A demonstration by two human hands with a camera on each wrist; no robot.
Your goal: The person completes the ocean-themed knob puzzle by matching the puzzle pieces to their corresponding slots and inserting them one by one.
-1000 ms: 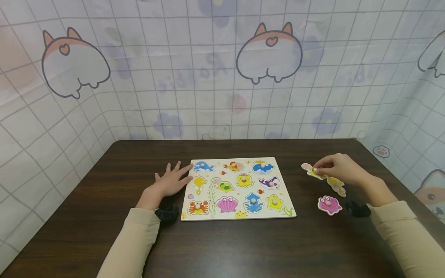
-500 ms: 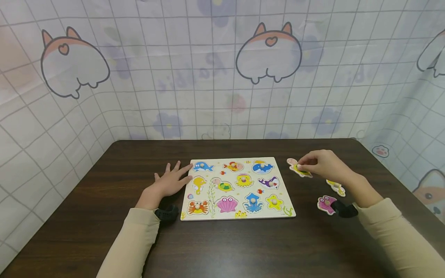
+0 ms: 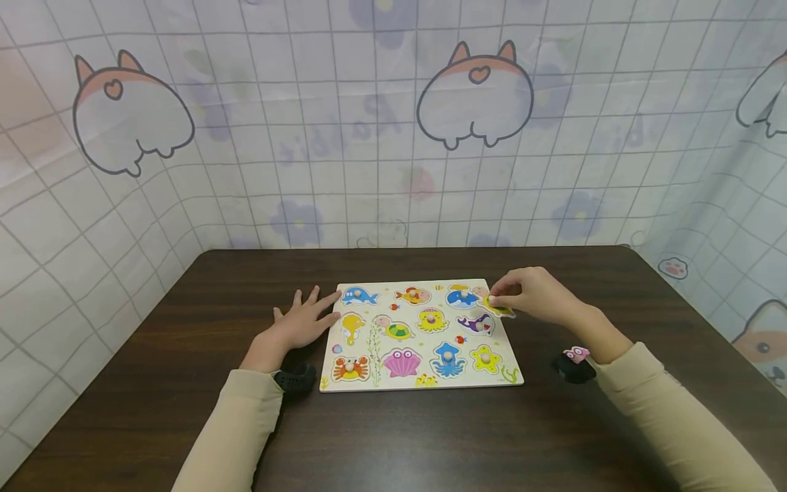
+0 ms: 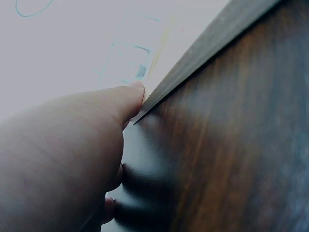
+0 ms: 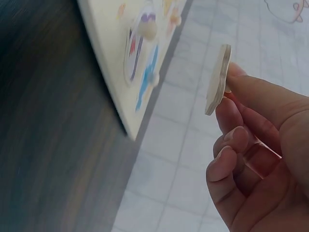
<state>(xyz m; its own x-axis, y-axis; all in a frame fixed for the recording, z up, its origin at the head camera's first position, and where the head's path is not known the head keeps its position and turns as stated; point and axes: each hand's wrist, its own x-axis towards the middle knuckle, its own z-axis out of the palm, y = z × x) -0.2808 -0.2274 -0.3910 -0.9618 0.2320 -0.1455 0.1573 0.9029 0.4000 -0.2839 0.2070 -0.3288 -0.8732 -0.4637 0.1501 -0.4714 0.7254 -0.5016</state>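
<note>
My right hand (image 3: 533, 292) pinches the turtle puzzle piece (image 3: 499, 308) between thumb and fingers, above the board's upper right corner. In the right wrist view that piece (image 5: 219, 79) shows edge-on, clear of the board. The wooden knob puzzle board (image 3: 424, 381) lies flat on the dark table. Sea animals with knobs fill several spots; the turtle (image 3: 396, 329), seahorse (image 3: 352, 328) and shell (image 3: 402, 362) pictures have no knob. My left hand (image 3: 300, 322) lies with fingers spread, two fingertips on the board's left edge.
A pink shell piece (image 3: 576, 353) lies right of the board, mostly hidden behind the black right wrist camera (image 3: 573, 370). The dark wooden table (image 3: 418, 437) ends at a printed, tiled-pattern curtain (image 3: 381, 191).
My right hand has carried the turtle piece left, from beside the seahorse piece to over the board's right edge. The right forearm now hides the seahorse piece. My left hand has stayed still.
</note>
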